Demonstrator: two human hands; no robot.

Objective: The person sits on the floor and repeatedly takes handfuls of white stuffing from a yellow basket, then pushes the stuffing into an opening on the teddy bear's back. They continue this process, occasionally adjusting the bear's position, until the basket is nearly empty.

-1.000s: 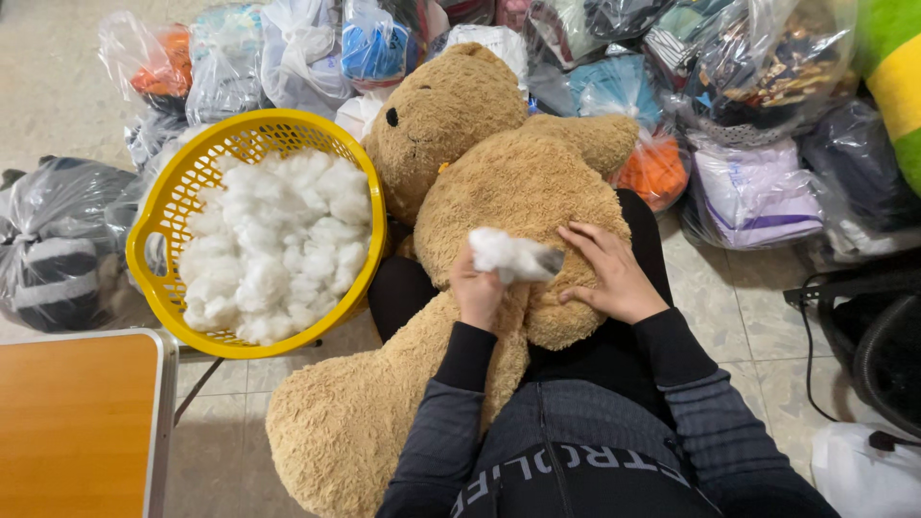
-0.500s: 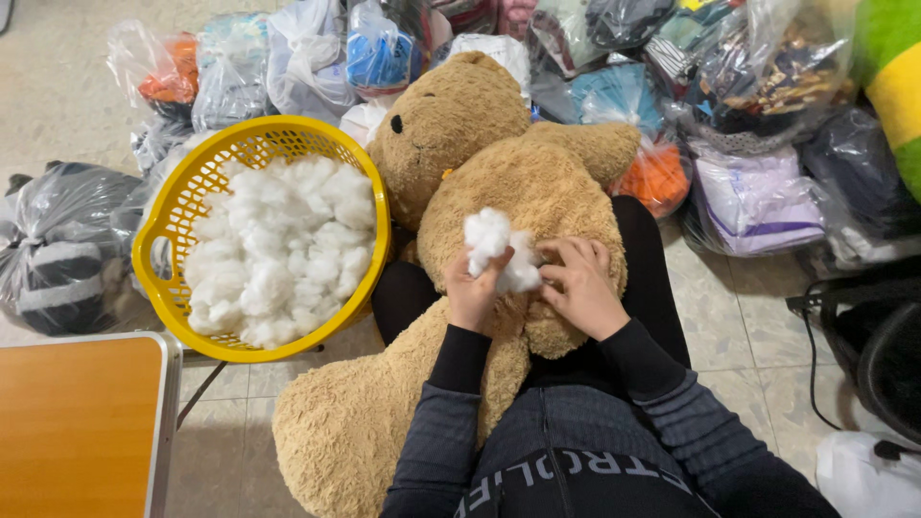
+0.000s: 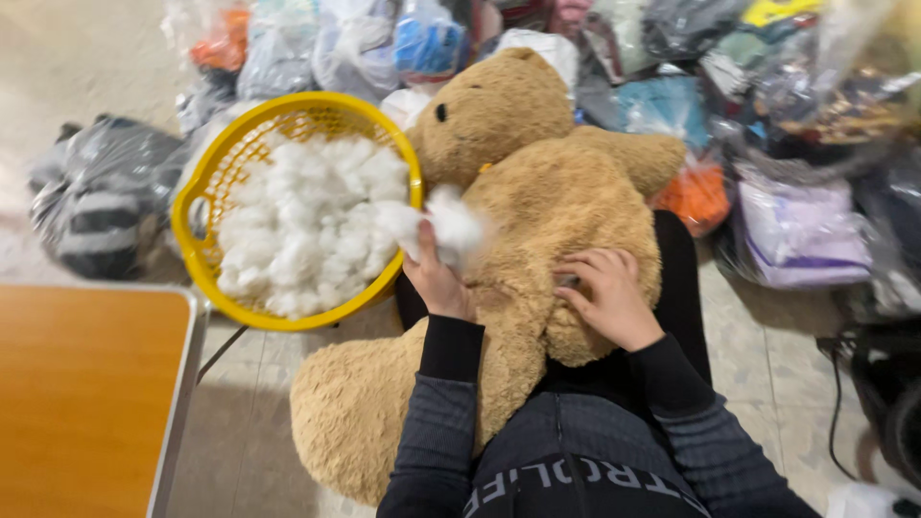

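Stuffing tuft: a loose clump of white fibre filling point(image 3: 451, 225), blurred, held just past the right rim of the basket and in front of the bear's chest.
Left hand: the left hand point(image 3: 436, 278) is pinched together on the tuft from below, fingers closed around its base.
Right hand: the right hand point(image 3: 604, 297) lies on the bear's back with fingers curled into the plush; whether they grip an opening there I cannot tell.
Bear: a large tan plush teddy bear point(image 3: 537, 211) lies across the person's lap, head toward the top of the view, one leg hanging toward the tiled floor point(image 3: 767, 355).
Basket: a round yellow plastic mesh basket point(image 3: 206, 197), heaped with more white filling, sits at the bear's left, touching its head.
Handling: the tuft looks very light, soft and springy; it should compress easily and shed wisps, so a full-finger pinch near its middle seems safer than a hold at the edge.
Surroundings: clear plastic bags of fabric point(image 3: 796, 221) ring the floor; an orange-topped bench point(image 3: 77, 403) fills the lower left corner.
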